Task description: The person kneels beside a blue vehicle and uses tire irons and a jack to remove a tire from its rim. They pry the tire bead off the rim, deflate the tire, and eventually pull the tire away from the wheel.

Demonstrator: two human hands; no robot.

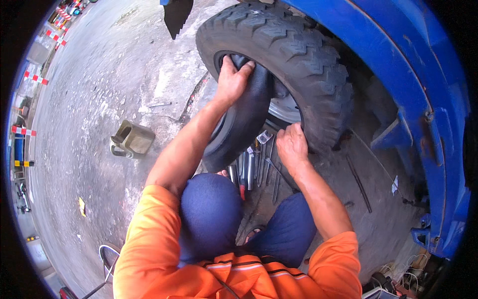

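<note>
A big black tyre [303,65] with chunky tread leans in front of me under blue bodywork. A black rubber inner tube [251,107] hangs partly out of its opening, its lower part near my left knee. My left hand [234,78] grips the tube at the tyre's upper left inner edge, thumb and fingers bent over the rubber. Low on the right, my right hand [293,143] is closed at the tyre's inner edge, its fingertips partly hidden. Behind the tube shows a silver metal wheel part [286,107].
Several metal tools [250,167] lie on the ground between my knees and the tyre. A cut-open plastic jug [134,138] stands at the left. Blue vehicle bodywork [423,84] arches over the right side. A thin dark rod [358,183] lies on the ground there.
</note>
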